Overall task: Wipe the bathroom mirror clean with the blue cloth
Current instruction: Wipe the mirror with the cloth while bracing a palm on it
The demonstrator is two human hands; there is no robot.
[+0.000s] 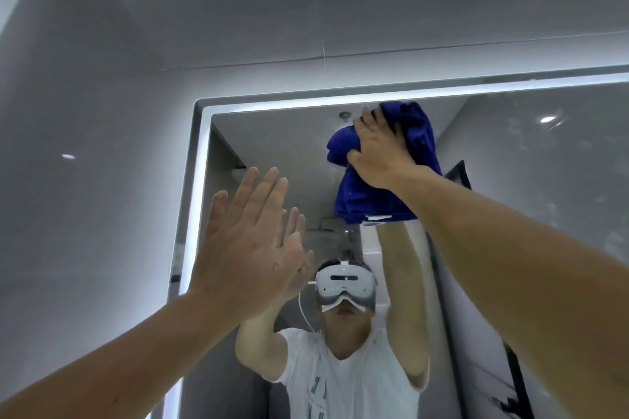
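The mirror [510, 187] fills the right half of the view, framed by a lit white strip. High up near its top edge, my right hand [379, 150] presses the bunched blue cloth [418, 136] flat against the glass, thumb hooked into the folds. A white label hangs at the cloth's lower edge. My left hand [245, 238] lies flat on the glass near the mirror's left edge, fingers straight and together, meeting its own reflection. The glass reflects a person in a white shirt with a headset.
Grey glossy wall tiles [85, 146] surround the mirror on the left and above. The lit frame strip [195, 214] runs down the mirror's left side. A black-framed shower screen and a ceiling spotlight appear in the reflection at the right.
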